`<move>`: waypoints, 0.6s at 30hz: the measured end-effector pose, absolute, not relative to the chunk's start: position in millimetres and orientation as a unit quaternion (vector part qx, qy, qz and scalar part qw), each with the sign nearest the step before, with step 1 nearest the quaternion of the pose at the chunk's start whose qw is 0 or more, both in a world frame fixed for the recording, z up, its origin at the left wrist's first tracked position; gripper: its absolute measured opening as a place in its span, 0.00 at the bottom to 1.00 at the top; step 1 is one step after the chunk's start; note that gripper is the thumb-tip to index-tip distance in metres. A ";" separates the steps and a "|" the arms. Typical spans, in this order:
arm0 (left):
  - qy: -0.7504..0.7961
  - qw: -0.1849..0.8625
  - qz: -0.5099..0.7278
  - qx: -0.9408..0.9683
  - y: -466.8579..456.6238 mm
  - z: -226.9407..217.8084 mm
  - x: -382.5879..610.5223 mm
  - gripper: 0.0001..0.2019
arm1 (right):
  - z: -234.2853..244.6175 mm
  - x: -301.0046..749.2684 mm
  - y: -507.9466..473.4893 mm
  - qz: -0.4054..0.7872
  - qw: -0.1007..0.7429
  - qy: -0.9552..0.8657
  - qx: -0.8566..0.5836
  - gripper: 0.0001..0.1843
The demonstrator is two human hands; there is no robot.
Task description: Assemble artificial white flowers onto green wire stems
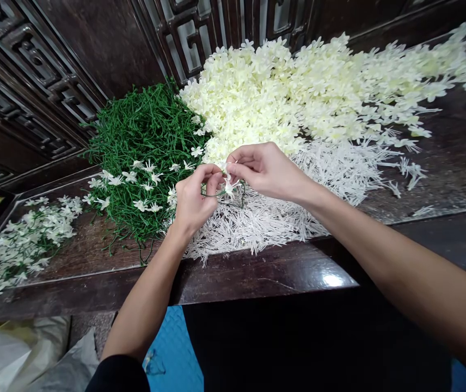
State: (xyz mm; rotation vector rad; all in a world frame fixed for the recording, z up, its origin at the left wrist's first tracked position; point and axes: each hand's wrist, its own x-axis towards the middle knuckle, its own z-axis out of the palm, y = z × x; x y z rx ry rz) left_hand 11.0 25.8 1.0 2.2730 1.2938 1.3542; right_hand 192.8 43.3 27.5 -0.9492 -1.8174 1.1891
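Just above the heaps, my left hand [194, 198] is closed in a pinch on a thin green artificial flower stem. My right hand [268, 171] meets it, thumb and forefinger pressed together on a small white artificial flower at the stem's tip. Another white flower [230, 188] hangs from the same stem below the fingertips. Beneath both hands lies a pile of thin white stamens [253, 220]. Behind them spreads a large heap of cream-white blossoms [253, 95]. Left of my left hand is a tangled mound of green stems [143, 128], with several white flowers on it.
A bunch of white flowers on green stems [32, 234] lies at the far left of the dark wooden bench [253, 275]. A carved lattice panel [192, 38] rises behind. Pale sacks [45, 348] and a blue surface [176, 348] are below the bench edge.
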 end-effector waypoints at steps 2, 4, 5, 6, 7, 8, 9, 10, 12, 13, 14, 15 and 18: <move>0.433 0.093 0.460 0.770 24.9 3.2 11.7 0.05 | 26.8 193.8 44.0 0.475 0.384 -0.706 -0.358 0.09; 0.433 0.091 0.455 0.773 24.2 5.2 12.0 0.04 | 26.3 194.6 44.5 0.478 0.386 -0.704 -0.356 0.08; 0.436 0.092 0.451 0.773 24.1 5.9 12.0 0.04 | 26.1 194.9 44.7 0.479 0.385 -0.703 -0.357 0.08; 0.441 0.094 0.447 0.773 23.9 6.2 12.0 0.04 | 26.1 195.1 44.8 0.481 0.384 -0.703 -0.357 0.08; 0.445 0.099 0.445 0.771 23.9 6.3 11.9 0.04 | 26.1 195.3 44.9 0.482 0.384 -0.702 -0.356 0.08; 0.448 0.105 0.445 0.768 23.9 6.2 11.9 0.04 | 26.3 195.4 44.8 0.483 0.384 -0.701 -0.357 0.07; 0.449 0.114 0.446 0.766 23.9 6.0 11.8 0.04 | 26.5 195.4 44.7 0.482 0.383 -0.701 -0.359 0.07; 0.448 0.122 0.449 0.764 23.9 5.7 11.8 0.04 | 26.8 195.4 44.4 0.481 0.383 -0.701 -0.363 0.07; 0.441 0.131 0.455 0.762 23.8 5.1 12.0 0.04 | 27.2 195.2 43.5 0.480 0.381 -0.697 -0.371 0.06; 0.438 0.132 0.456 0.763 23.7 4.9 12.1 0.04 | 27.3 195.0 42.9 0.482 0.380 -0.696 -0.373 0.05; 0.436 0.129 0.457 0.765 23.5 4.8 12.3 0.04 | 27.2 194.8 42.4 0.484 0.381 -0.695 -0.371 0.05; 0.434 0.125 0.458 0.766 23.3 4.6 12.5 0.04 | 26.9 194.4 41.8 0.485 0.382 -0.696 -0.368 0.04; 0.439 0.113 0.463 0.762 22.4 3.8 13.4 0.04 | 25.2 192.7 40.3 0.481 0.387 -0.699 -0.360 0.04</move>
